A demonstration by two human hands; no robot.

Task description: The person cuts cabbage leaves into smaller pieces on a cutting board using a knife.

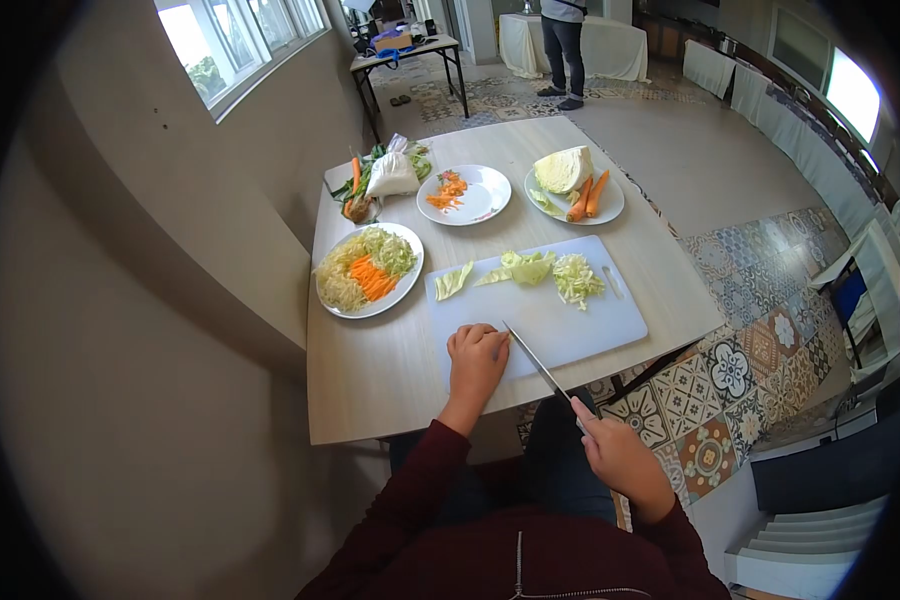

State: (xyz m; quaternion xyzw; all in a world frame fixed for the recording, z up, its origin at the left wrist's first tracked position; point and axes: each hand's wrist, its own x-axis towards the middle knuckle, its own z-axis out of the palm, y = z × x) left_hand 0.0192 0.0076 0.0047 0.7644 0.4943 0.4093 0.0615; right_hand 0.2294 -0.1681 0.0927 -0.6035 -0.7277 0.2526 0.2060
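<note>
At lower centre, the left hand [478,362] is resting curled on the cutting board [582,335], grasp unclear. The right hand [622,452] is gripping a knife [540,363].

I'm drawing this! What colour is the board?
The board is white with a bluish tint, shown best in the head view.

The place looks like a hall or dining room doing duty as a kitchen, with vegetables [528,268] and a board [560,325] on a desk [365,375], patterned tiles [685,395], a draped table [615,52] at the back and a window [253,45] on the left.
</note>
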